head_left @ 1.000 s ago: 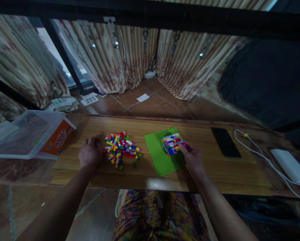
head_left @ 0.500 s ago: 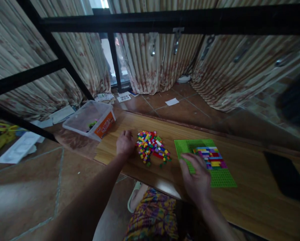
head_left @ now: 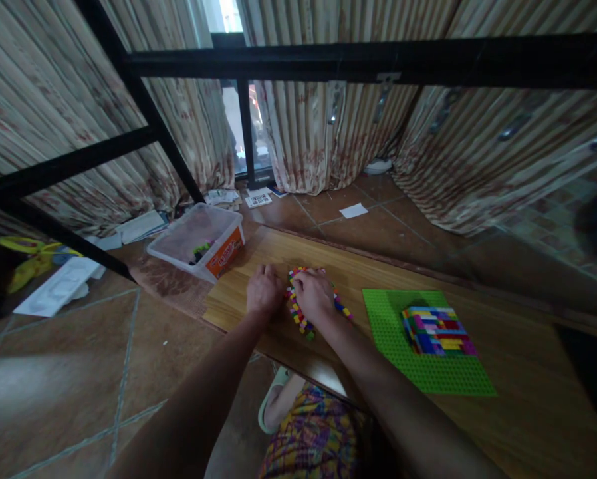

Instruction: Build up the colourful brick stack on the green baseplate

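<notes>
A loose pile of small coloured toy bricks lies on the wooden table. My right hand is over the pile with its fingers curled down among the bricks; what its fingertips hold, if anything, is hidden. Just left of the pile, my left hand rests on the tabletop with its fingers bent inward, and I cannot see whether a brick is inside. Farther right lies a green baseplate. On it stands a block of stacked multicoloured bricks, with neither hand touching it.
A clear plastic box with an orange label and a few pieces inside stands by the left end of the table. A dark flat object lies at the right. A black metal frame crosses in front of the curtains.
My right hand has moved left, from beside the built block at the baseplate to the loose brick pile. My left hand stays beside the pile. The view has shifted slightly.
</notes>
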The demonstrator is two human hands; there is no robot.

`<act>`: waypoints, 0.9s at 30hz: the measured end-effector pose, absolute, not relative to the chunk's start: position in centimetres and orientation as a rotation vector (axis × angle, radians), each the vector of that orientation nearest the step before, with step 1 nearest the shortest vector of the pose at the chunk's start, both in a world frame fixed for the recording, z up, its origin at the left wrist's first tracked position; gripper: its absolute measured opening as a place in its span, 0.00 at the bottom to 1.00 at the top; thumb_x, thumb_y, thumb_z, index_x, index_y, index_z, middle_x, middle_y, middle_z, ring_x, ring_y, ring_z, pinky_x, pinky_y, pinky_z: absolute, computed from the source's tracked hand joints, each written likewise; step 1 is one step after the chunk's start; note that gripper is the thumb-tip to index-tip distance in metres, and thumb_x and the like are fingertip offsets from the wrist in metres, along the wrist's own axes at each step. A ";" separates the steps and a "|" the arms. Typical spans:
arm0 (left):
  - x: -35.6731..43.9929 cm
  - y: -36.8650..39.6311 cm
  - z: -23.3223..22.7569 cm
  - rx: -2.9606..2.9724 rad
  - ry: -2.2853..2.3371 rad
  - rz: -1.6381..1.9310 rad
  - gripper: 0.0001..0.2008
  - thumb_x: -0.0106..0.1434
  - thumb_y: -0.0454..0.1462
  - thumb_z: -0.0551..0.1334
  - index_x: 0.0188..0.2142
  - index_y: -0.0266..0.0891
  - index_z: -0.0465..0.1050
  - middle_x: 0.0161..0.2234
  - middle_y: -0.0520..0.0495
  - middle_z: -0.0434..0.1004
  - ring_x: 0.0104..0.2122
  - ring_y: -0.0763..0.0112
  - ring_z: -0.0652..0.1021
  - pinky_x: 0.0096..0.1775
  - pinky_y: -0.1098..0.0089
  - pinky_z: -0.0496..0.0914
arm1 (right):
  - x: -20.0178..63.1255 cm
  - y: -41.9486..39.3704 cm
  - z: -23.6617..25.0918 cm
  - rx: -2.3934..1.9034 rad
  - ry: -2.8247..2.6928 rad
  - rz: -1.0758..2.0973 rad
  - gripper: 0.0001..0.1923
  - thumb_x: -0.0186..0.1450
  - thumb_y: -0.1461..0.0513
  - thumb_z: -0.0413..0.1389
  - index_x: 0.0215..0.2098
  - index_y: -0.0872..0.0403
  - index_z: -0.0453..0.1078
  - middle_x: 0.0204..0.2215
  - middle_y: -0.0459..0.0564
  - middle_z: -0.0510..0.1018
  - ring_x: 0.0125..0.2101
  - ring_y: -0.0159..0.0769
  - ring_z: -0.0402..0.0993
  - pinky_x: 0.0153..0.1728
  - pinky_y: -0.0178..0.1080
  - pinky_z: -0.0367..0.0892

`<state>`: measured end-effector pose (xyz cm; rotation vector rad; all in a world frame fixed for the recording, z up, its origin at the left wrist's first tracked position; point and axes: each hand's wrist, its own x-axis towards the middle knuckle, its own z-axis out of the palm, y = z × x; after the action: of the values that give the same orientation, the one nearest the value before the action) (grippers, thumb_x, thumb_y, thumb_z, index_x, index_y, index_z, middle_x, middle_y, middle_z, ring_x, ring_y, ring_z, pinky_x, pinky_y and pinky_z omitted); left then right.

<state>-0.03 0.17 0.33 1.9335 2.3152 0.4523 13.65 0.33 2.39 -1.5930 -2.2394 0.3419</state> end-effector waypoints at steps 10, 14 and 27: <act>-0.1 0.0 0.5 1.914 2.293 0.459 0.12 0.65 0.33 0.50 0.44 0.39 0.69 0.42 0.43 0.73 0.44 0.65 0.75 0.43 0.69 0.67 | 12.2 1.4 2.6 -1.806 -2.255 0.278 0.08 0.63 0.63 0.54 0.39 0.52 0.75 0.40 0.53 0.78 0.44 0.42 0.70 0.49 0.42 0.59; -0.1 0.0 0.5 1.908 2.291 0.449 0.12 0.65 0.33 0.50 0.44 0.40 0.69 0.42 0.44 0.73 0.44 0.65 0.75 0.44 0.68 0.67 | 13.6 1.1 2.8 -1.807 -2.272 0.325 0.09 0.61 0.66 0.54 0.36 0.52 0.75 0.39 0.53 0.79 0.43 0.42 0.72 0.44 0.41 0.63; 0.0 -0.1 0.6 1.894 2.292 0.453 0.13 0.66 0.33 0.49 0.46 0.40 0.69 0.43 0.43 0.72 0.44 0.64 0.75 0.44 0.67 0.67 | 16.4 0.8 2.7 -1.689 -2.331 0.393 0.04 0.59 0.61 0.61 0.34 0.50 0.75 0.34 0.51 0.79 0.40 0.41 0.72 0.42 0.40 0.62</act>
<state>0.03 -0.06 0.55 1.8939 2.2921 0.4532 16.42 0.84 2.66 -1.6891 -2.3314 0.3932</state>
